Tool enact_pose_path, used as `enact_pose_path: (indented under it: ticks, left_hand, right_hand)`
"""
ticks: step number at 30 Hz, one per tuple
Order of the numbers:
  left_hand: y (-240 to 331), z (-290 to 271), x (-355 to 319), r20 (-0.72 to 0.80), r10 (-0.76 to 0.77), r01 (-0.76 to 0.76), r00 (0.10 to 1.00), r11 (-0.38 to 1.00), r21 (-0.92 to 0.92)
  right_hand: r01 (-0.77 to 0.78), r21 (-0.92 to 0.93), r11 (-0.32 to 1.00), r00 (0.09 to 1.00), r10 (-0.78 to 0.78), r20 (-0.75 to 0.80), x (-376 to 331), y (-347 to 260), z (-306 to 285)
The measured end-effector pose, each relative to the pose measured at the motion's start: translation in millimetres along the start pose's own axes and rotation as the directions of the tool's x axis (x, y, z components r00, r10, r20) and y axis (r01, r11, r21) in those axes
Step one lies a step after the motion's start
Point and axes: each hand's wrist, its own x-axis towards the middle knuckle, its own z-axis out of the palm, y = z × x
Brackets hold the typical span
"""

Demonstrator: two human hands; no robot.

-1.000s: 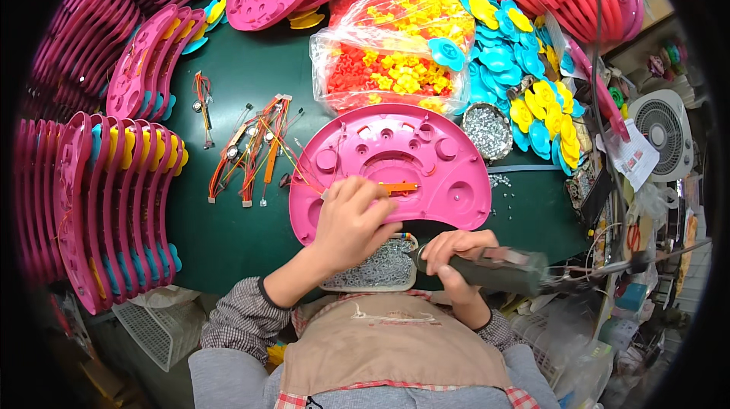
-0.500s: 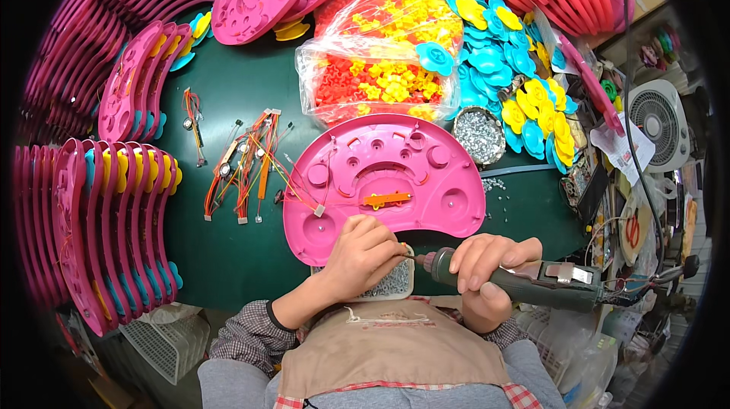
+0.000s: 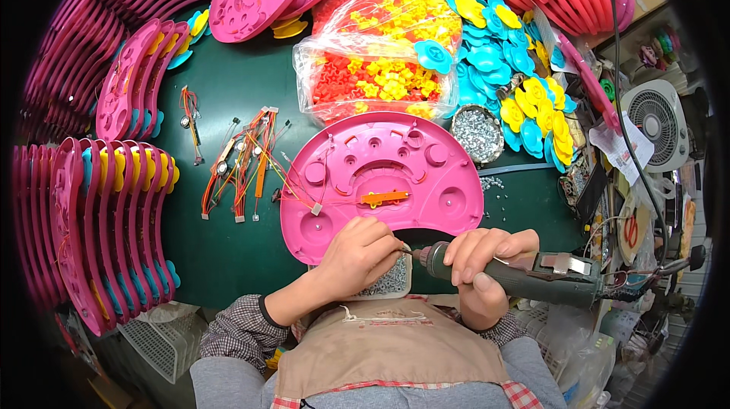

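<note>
A: What does the right hand have?

B: A dark green, cylindrical power screwdriver. The fingers and thumb are wrapped round its front half, and it lies nearly level, nose pointing left.

A: And the left hand?

B: Its fingers are curled in at the thin dark metal bit on that nose. The gap between them looks narrow, but the fingertips are partly hidden, so I can't tell whether they pinch the bit or a small screw.

A: What lies below that hand?

B: A shallow whitish tray full of small silvery metal pieces, partly covered by the hand, between the apron and the work.

A: Where's the work itself?

B: Just beyond, on the dark green table: a glossy pink plastic panel, kidney-shaped, hollow side up. A flat orange strip sits near its middle, and thin coloured wires trail over its left side.

A: Anything around it?

B: A tangled bundle of red and yellow wires to the left, and a clear plastic bag of red and yellow pieces beyond.
</note>
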Motion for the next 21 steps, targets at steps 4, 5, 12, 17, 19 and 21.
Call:
enact_pose_path:
  ticks: [4,5,12,17,19,21]
  left_hand:
    - [-4,5,-3,-0.064,-0.029,0.025,0.998,0.997,-0.068]
    - [-3,6,-3,-0.071,-0.029,0.024,0.997,0.997,-0.078]
    - [0,12,-4,-0.14,0.054,-0.042,0.989,0.996,0.082]
    - [-13,-23,19,-0.286,0.043,0.066,0.957,0.93,0.361]
    - [-38,-22,17,-0.245,0.027,0.073,0.969,0.919,0.388]
    - [-53,-15,13,-0.199,-0.015,0.091,0.98,0.921,0.38]
  right_hand:
    - [-0.01,-0.003,1.0,0.999,0.01,-0.035,1,-2,2]
    - [-0.014,-0.004,1.0,0.999,0.013,-0.046,1,-2,2]
    - [-0.067,-0.036,0.997,0.997,0.066,-0.05,4,4,3]
    - [0.052,-0.182,0.982,0.999,-0.048,0.026,23,26,-4]
    - [0.126,-0.217,0.968,0.99,-0.109,0.086,34,38,-5]
    - [0.149,-0.213,0.965,0.986,-0.128,0.109,39,52,-1]
